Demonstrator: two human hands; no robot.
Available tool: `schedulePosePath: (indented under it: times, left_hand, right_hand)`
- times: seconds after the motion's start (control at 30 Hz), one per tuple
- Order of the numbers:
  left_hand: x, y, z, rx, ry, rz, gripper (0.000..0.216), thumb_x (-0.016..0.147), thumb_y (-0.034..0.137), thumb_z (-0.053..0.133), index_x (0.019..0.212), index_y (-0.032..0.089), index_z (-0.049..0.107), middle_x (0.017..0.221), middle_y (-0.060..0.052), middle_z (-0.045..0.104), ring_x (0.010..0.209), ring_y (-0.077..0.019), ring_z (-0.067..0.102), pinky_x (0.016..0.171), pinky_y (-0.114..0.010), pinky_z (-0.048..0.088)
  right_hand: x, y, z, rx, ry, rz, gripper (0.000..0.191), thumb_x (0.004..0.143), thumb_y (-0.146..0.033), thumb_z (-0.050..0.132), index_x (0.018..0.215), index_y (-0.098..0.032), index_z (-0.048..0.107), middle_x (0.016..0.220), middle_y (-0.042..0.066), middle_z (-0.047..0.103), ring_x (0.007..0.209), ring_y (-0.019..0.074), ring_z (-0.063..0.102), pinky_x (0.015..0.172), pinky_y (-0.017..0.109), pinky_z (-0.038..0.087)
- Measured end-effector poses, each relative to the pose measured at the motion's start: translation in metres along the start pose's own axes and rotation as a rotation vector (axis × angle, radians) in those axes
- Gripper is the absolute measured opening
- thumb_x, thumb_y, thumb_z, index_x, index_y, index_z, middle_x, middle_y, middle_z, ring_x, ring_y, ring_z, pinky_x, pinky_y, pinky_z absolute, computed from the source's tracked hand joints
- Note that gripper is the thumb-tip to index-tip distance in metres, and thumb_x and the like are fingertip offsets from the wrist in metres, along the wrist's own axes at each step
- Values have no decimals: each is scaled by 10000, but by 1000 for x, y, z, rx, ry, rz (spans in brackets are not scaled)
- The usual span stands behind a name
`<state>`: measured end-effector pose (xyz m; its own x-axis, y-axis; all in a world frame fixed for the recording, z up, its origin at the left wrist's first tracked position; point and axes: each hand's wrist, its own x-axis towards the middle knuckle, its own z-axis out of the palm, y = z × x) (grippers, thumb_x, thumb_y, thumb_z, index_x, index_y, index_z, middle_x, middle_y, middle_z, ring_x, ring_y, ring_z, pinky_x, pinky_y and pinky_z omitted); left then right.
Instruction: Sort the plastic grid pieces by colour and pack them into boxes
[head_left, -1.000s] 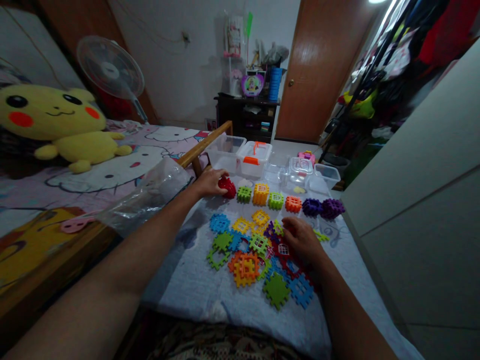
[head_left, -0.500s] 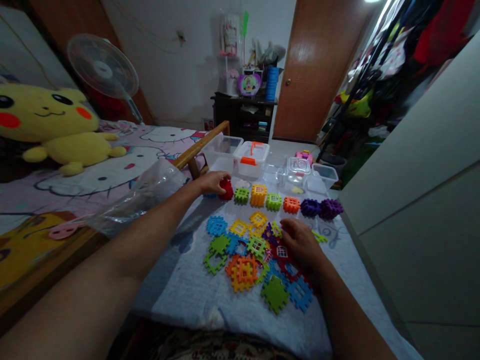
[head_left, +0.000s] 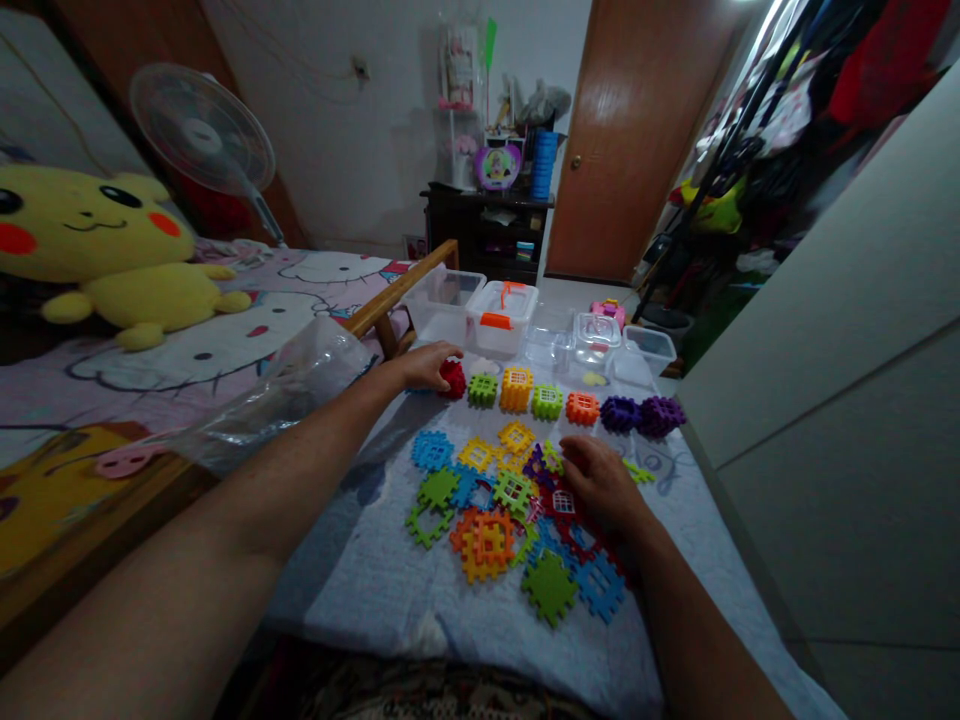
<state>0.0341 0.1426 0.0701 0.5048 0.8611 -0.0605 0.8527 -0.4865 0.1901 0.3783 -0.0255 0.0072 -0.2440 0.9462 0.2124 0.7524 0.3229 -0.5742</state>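
At the left end of a row of plastic building-piece stacks, my left hand (head_left: 429,367) has its fingers curled round a red stack (head_left: 454,379). Part of a blue stack (head_left: 420,389) shows under that hand. My right hand (head_left: 602,478) rests low over the right side of the loose pile, nearest a red window piece (head_left: 562,502) and a purple piece (head_left: 537,465). Its thumb is apart from its fingers, and nothing shows between them. Loose notched pieces, among them a green square (head_left: 549,588) and an orange frame (head_left: 487,540), overlap before me.
Rightward along the row stand green (head_left: 482,390), yellow (head_left: 517,390), orange (head_left: 583,408) and purple stacks (head_left: 660,416). Behind them are clear plastic boxes (head_left: 442,300) and a lidded box with orange clips (head_left: 501,312). A wooden bed rail (head_left: 405,290) borders the left.
My left fingers have shifted slightly on the red stack, so a little more of it shows. My right hand and the loose pieces stay in place.
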Motion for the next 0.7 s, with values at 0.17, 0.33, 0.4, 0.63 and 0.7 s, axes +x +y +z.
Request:
schedulePosePath:
  times: [0.17, 0.33, 0.4, 0.63, 0.7]
  left_hand:
    - [3, -2, 2, 16, -13, -8, 608, 628, 208, 670, 1228, 149, 594, 1260, -93, 616, 1144, -233, 581, 994, -266, 444]
    - [4, -2, 2, 23, -12, -15, 598, 628, 185, 664, 1221, 131, 605, 1240, -107, 630, 1110, -242, 602, 966, -271, 462]
    - [4, -1, 2, 28, -11, -17, 593, 634, 179, 661, 1223, 138, 603, 1240, -105, 630, 1112, -240, 601, 967, -269, 460]
    - [-3, 3, -3, 41, 7, -8, 646, 645, 190, 666, 1278, 129, 553, 1295, -115, 588, 1155, -237, 578, 1015, -279, 431]
    - [-9, 6, -6, 61, 56, 17, 637, 649, 207, 679, 1270, 131, 553, 1315, -123, 571, 1208, -255, 543, 1060, -319, 401]
  right_hand:
    - [0, 0, 0, -5, -4, 11, 276, 834, -228, 533, 1084, -163, 633, 992, 95, 679, 910, 214, 626, 847, 369, 486]
    - [0, 1, 1, 10, 13, 12, 294, 822, -236, 546, 1087, -155, 645, 990, 98, 685, 910, 217, 634, 854, 366, 485]
    - [-1, 1, 1, 13, 22, 7, 289, 819, -233, 545, 1077, -155, 650, 985, 98, 687, 902, 217, 636, 849, 366, 486]
    - [0, 2, 1, -9, 10, 4, 285, 831, -234, 538, 1081, -157, 651, 1001, 100, 688, 910, 216, 632, 856, 369, 486]
    - [0, 2, 0, -12, 26, 0, 281, 829, -226, 538, 1079, -167, 653, 1018, 96, 690, 930, 218, 630, 869, 374, 483]
